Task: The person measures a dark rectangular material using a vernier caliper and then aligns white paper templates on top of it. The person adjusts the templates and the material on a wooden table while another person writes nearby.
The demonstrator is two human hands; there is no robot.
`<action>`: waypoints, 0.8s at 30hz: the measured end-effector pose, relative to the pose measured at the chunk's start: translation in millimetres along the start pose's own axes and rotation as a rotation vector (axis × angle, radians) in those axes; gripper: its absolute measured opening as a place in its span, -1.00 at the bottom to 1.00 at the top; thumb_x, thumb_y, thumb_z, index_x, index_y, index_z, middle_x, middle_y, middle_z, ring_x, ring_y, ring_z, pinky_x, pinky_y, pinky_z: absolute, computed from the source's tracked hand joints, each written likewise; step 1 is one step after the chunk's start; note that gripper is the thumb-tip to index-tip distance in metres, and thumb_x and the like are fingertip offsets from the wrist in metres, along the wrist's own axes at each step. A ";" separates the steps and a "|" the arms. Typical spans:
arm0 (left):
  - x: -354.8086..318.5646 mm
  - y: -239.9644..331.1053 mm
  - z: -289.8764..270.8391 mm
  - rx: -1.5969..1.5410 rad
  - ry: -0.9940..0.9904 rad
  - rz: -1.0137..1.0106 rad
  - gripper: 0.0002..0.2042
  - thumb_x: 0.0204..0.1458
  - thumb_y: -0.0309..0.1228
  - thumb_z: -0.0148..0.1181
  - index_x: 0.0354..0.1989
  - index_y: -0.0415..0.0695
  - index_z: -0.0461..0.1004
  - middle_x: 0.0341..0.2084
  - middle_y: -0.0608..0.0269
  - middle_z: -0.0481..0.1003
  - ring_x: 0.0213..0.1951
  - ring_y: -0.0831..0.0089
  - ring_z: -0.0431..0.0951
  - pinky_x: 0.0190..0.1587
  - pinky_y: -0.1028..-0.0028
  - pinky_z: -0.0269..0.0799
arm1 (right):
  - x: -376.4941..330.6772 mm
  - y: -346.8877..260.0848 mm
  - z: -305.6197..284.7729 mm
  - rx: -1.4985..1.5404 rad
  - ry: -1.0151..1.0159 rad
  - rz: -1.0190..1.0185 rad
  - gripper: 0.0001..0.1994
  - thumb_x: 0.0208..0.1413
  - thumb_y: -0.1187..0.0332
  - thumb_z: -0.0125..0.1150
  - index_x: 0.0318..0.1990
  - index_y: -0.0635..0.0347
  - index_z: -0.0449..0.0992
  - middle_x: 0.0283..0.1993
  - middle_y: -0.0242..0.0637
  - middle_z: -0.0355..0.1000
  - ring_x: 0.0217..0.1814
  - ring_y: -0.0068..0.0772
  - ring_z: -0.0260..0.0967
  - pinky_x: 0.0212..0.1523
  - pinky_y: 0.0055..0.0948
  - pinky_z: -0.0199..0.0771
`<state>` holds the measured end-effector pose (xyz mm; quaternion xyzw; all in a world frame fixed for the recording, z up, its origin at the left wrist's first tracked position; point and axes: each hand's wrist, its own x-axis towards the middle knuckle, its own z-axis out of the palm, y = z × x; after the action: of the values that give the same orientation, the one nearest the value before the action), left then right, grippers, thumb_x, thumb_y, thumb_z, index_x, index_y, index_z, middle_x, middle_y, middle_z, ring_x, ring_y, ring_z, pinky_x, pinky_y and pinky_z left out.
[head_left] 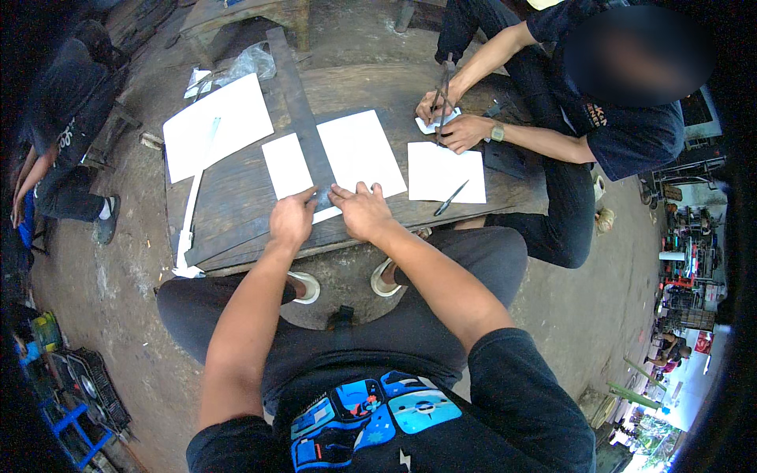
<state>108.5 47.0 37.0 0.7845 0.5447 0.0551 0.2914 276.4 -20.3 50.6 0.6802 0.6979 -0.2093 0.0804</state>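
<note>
Where the long dark metal strip (303,118) crosses a white sheet (339,162) in the middle of the wooden table (229,205), both of the person's hands press flat on its near end: the left hand (292,219) and the right hand (360,209), fingers spread, gripping nothing. Three more white sheets lie on the table, four in all: a large one (217,126) to the left, one (445,172) to the right with a dark pen (451,198) on it, and a small one (436,121) under a co-worker's two hands (449,118), which hold one pair of dividers.
</note>
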 end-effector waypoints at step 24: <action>-9.4 28.1 8.2 0.314 -0.374 0.034 -0.36 0.18 -0.48 -0.02 0.51 0.00 0.17 -0.04 -0.13 0.62 0.00 -0.08 0.65 0.08 0.02 0.55 | -65.7 38.3 -32.2 0.808 0.314 0.324 -0.04 0.20 0.52 0.10 0.56 0.30 -0.50 -0.30 0.00 0.58 -0.28 -0.03 0.59 -0.11 -0.15 0.54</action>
<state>131.2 28.7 46.9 0.8257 0.4699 -0.1715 0.2608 323.7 -68.1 98.6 0.7807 0.4488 -0.3440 -0.2662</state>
